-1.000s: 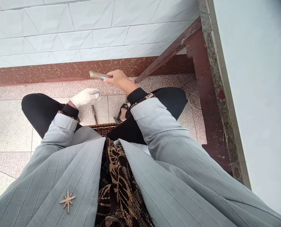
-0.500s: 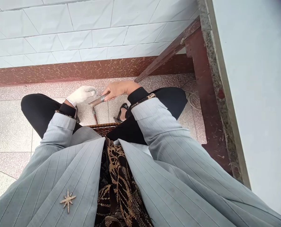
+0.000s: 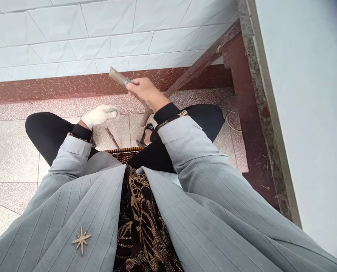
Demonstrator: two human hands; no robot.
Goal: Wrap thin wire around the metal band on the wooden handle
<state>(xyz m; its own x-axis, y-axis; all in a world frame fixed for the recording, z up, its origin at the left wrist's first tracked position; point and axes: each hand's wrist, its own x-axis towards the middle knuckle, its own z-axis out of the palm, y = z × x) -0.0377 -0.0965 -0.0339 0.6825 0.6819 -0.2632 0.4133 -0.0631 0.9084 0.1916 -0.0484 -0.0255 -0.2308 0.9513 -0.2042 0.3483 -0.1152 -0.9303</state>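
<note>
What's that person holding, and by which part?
The right hand grips a stick around its middle, by the grey band. Whether the gloved left hand holds anything can't be told.

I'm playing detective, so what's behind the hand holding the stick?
Behind the right hand, the brown wall band and speckled floor show around it. It covers part of the stick and whatever is directly behind.

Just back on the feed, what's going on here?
A person's bare right hand grips a thick stick that has a band around it, one end angled toward the wall. The white-gloved left hand is apart from it; whether its fingers hold anything is unclear. A smaller stick lies on the floor near a woven basket.
</note>
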